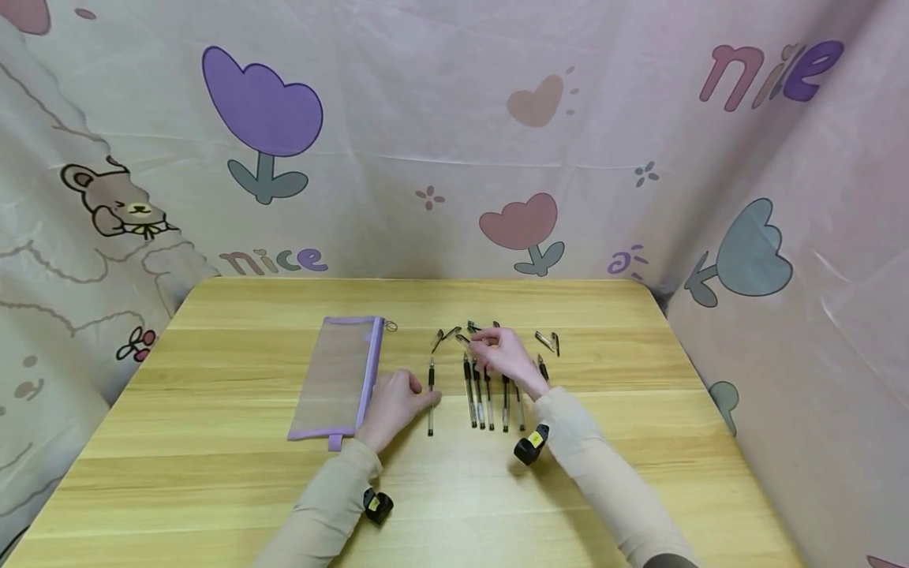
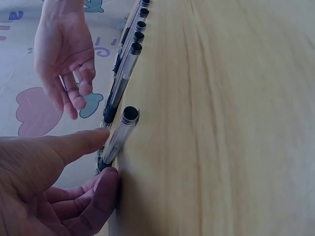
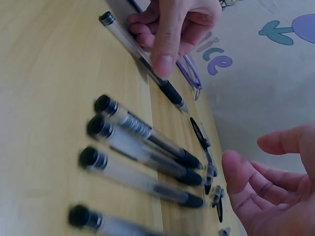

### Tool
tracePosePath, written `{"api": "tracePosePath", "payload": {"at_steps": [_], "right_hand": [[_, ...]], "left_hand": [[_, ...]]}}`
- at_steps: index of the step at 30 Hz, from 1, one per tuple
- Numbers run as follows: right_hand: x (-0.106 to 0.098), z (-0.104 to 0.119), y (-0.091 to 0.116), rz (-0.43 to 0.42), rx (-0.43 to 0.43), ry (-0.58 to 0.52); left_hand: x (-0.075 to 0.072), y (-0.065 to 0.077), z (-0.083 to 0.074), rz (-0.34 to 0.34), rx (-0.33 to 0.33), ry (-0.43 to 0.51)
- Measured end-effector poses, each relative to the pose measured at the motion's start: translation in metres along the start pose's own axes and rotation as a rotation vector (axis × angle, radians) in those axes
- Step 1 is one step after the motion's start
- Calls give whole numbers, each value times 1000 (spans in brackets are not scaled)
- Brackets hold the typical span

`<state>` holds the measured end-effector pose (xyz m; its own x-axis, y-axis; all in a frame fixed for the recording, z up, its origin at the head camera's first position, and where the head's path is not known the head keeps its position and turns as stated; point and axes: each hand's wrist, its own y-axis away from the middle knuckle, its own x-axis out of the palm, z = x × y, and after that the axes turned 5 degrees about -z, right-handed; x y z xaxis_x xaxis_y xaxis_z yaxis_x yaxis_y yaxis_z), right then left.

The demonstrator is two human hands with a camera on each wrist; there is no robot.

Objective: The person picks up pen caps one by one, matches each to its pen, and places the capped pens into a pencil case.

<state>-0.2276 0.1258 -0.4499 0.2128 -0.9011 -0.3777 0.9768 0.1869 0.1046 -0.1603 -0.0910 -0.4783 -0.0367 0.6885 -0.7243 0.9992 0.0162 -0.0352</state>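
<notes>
The left hand (image 1: pixel 398 400) has its thumb and fingers apart around one pen (image 1: pixel 431 377) lying on the table (image 1: pixel 213 497). The right hand (image 1: pixel 503 353), fingers also parted, hovers by seven or so caps (image 1: pixel 544 341). Six more pens (image 1: pixel 506 406), I think, lie below, partly hidden. One mesh pouch (image 1: pixel 335 379) lies left.

Clear, black-ended pen (image 1: pixel 431 380) lying uncapped, left of a row of similar pens (image 1: pixel 489 404), caps (image 1: pixel 436 340) beyond their tips

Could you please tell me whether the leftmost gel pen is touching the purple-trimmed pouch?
Apart: the head view shows bare tabletop between the leftmost gel pen and the purple-trimmed pouch.
</notes>
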Motion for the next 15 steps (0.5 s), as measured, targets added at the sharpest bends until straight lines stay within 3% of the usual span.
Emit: {"api": "tracePosePath", "payload": {"at_steps": [9,15], "right_hand": [[28,10,-18,16,124,-196],[39,14,-26,-17,163,-248]], "left_hand": [[-3,1,3,-29,-14,-42],[-6,1,3,-14,-9,-19]]}}
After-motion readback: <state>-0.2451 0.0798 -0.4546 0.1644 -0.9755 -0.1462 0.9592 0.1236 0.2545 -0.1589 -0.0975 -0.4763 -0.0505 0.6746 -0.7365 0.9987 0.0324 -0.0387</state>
